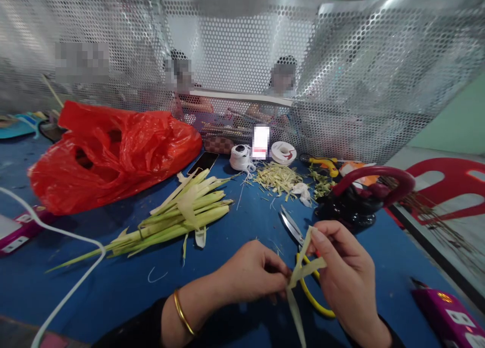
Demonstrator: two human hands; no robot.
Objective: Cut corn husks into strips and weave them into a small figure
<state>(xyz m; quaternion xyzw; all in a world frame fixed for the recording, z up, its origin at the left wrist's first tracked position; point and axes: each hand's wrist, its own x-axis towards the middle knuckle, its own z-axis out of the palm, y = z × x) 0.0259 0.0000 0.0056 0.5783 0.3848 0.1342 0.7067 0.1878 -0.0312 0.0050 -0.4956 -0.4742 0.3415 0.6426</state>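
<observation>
Between my hands is a pale green leaf strip (298,273), folded or crossed near its middle, with one tail hanging down. My left hand (261,271), a gold bangle on its wrist, pinches the strip at the crossing. The fingers of my right hand (339,267) are closed on its upper end. Scissors with yellow handles (315,302) lie on the table partly behind the strip and my right hand, blades pointing away. Left of centre rests a bundle of green leaves (189,206).
On the blue table (227,297) lie a red plastic bag (113,156), a white string spool (241,158), a ribbon roll (283,152), leaf scraps (278,178), a black pot-like object (346,209) and purple power strips (449,312). Two people sit beyond the perforated metal screen (235,40).
</observation>
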